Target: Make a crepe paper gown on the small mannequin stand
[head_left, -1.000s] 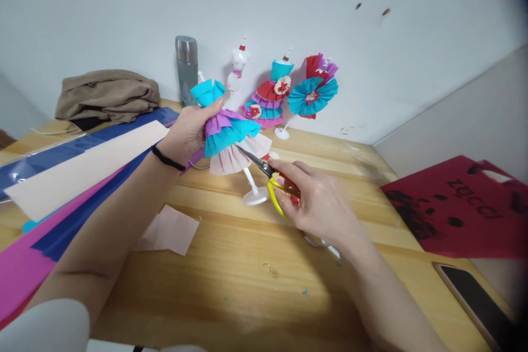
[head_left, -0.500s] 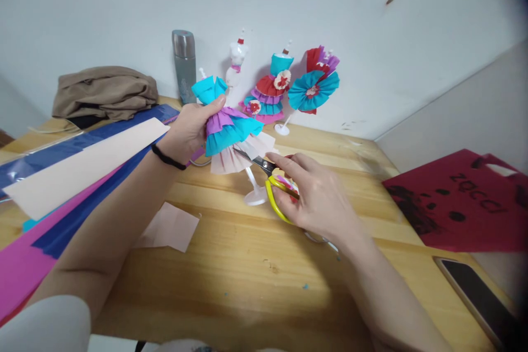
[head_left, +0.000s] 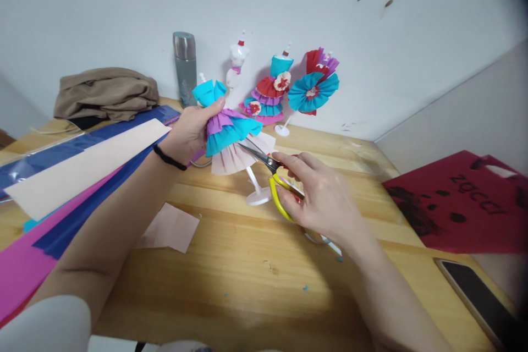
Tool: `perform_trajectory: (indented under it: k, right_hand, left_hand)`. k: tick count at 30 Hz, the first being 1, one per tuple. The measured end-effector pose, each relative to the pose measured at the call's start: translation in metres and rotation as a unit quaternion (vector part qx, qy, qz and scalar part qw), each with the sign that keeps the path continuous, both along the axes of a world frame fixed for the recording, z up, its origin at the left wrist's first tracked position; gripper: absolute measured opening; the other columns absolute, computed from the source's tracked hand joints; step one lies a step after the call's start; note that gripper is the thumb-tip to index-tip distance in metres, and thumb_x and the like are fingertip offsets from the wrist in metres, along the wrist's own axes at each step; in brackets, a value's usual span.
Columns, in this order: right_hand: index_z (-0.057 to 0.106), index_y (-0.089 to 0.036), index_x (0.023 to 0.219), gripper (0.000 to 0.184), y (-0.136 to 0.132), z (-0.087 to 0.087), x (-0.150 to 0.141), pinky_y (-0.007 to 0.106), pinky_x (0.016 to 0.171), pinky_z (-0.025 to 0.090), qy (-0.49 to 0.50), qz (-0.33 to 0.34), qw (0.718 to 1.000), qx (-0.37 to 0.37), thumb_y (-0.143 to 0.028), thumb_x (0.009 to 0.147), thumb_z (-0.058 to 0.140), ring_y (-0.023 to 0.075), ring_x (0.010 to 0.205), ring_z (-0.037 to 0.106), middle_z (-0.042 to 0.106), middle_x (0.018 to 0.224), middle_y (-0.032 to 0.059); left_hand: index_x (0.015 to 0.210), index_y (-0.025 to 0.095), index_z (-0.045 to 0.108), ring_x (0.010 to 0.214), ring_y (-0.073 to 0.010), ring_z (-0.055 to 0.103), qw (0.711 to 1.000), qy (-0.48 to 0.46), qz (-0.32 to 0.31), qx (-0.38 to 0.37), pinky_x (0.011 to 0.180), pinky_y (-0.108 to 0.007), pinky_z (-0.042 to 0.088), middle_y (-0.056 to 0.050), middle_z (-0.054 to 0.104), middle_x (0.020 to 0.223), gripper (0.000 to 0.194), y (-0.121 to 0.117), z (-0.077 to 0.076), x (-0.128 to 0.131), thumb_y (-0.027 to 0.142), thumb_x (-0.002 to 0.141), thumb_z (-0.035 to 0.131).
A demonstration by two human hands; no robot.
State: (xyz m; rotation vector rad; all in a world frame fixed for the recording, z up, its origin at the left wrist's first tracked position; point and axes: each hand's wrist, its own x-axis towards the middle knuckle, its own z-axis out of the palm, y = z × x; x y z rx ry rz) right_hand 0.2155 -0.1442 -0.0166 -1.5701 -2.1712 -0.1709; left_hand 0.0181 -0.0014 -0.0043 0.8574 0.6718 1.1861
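My left hand [head_left: 198,124] is wrapped round the waist of a small dress-form mannequin, tilted on its white round stand. It wears a crepe-paper dress [head_left: 231,135] with a turquoise top and purple, turquoise and pale pink ruffled tiers. Yellow-handled scissors [head_left: 278,187] are in my right hand [head_left: 315,190], with fingers and thumb through the loops. Their slightly parted blades lie at the pale pink bottom tier, just below the turquoise ruffle. Whether paper lies between the blades is hard to see.
Behind stand a bare white mannequin [head_left: 237,66], two more dressed mannequins [head_left: 272,88] and a grey flask [head_left: 185,69]. Paper strips [head_left: 91,170] and brown cloth [head_left: 107,91] lie left, a pink paper piece [head_left: 175,228] in front. A red bag [head_left: 462,203] and phone [head_left: 474,291] are at right.
The scissors and my right hand have shifted slightly right, and the blades have drawn back a little from the pale pink tier. My left hand keeps its grip on the mannequin.
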Motion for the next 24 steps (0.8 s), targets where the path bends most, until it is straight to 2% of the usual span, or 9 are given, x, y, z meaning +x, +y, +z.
perform_trajectory:
  k: [5, 13, 19, 24]
  right_hand:
    - [0.059, -0.016, 0.126, 0.044, -0.0001, -0.0003, -0.0012, 0.040, 0.073, 0.051, -0.040, 0.000, 0.999, 0.004, -0.029, 0.084, 0.051, 0.0295, 0.092, 0.065, 0.067, 0.102, 0.0137]
    - [0.061, -0.018, 0.123, 0.041, 0.0029, -0.0039, -0.0038, 0.039, 0.072, 0.049, -0.059, 0.002, 0.998, 0.030, -0.028, 0.084, 0.052, 0.0288, 0.088, 0.063, 0.066, 0.099, 0.0131]
    - [0.060, -0.017, 0.127, 0.043, 0.0050, -0.0082, -0.0043, 0.038, 0.069, 0.049, -0.073, -0.003, 0.997, 0.036, -0.029, 0.086, 0.052, 0.0274, 0.083, 0.063, 0.067, 0.096, 0.0130]
    - [0.062, -0.017, 0.126, 0.040, 0.0046, -0.0082, -0.0043, 0.037, 0.066, 0.049, -0.079, -0.006, 0.996, 0.043, -0.029, 0.089, 0.051, 0.0267, 0.084, 0.065, 0.068, 0.096, 0.0123]
  left_hand:
    - [0.081, 0.020, 0.064, 0.093, -0.0228, 0.069, 1.000, -0.019, -0.020, 0.014, 0.090, -0.042, 0.059, 0.001, 0.072, 0.077, 0.013, 0.0009, -0.0030, 0.0003, 0.016, 0.079, 0.076]
    - [0.083, 0.020, 0.065, 0.093, -0.0237, 0.071, 0.998, -0.025, -0.060, 0.002, 0.091, -0.046, 0.059, -0.003, 0.075, 0.085, 0.012, -0.0054, -0.0059, 0.0028, 0.018, 0.080, 0.076]
    - [0.085, 0.018, 0.065, 0.096, -0.0226, 0.070, 0.997, -0.036, -0.068, 0.016, 0.098, -0.042, 0.054, -0.002, 0.076, 0.087, 0.012, -0.0044, -0.0100, 0.0032, 0.018, 0.080, 0.076]
    - [0.085, 0.017, 0.066, 0.096, -0.0216, 0.069, 0.997, -0.022, -0.073, 0.014, 0.097, -0.040, 0.054, -0.004, 0.075, 0.087, 0.008, -0.0059, -0.0088, 0.0025, 0.021, 0.084, 0.073]
